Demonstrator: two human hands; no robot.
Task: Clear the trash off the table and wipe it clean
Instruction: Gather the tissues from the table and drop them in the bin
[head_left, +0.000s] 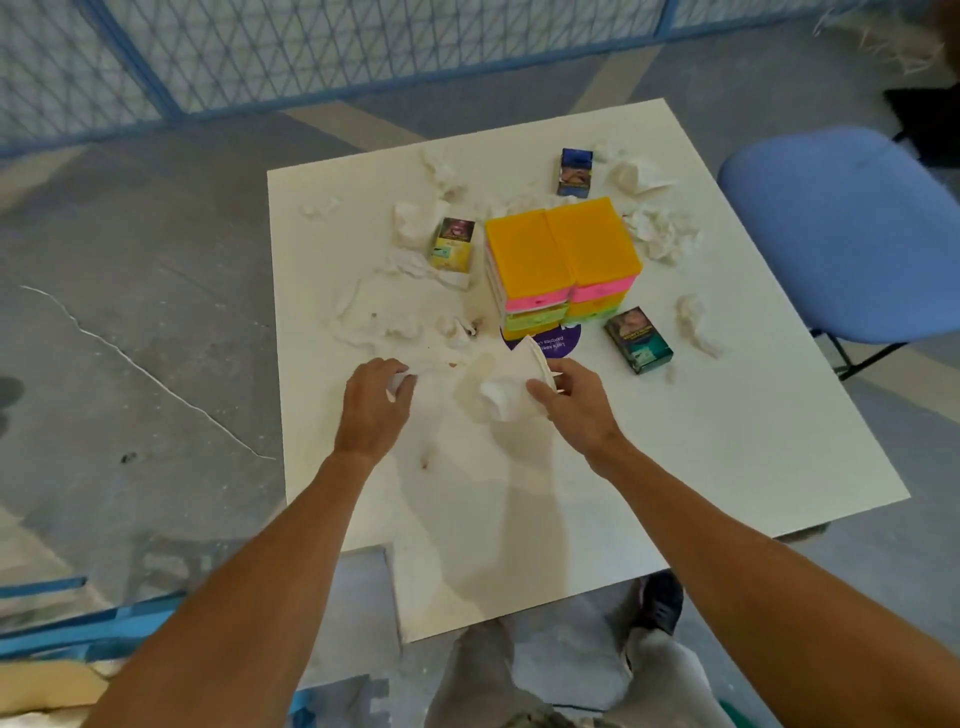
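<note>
Trash gathering, centre frame; left hand (375, 402) grips a tissue scrap (399, 385); right hand (569, 402) grips a crushed paper cup (506, 387); next, probably the tissues (374, 317) just above.

I look down on a grey concrete floor (130, 234) crossed by a thin white line (150, 369) and pale tan stripes (343, 127). A blue-framed wire mesh fence (270, 47) closes off the far side. A white square table (727, 441) stands in the middle, with a blue chair (841, 228) just beside its right edge. The light is soft and even.
</note>
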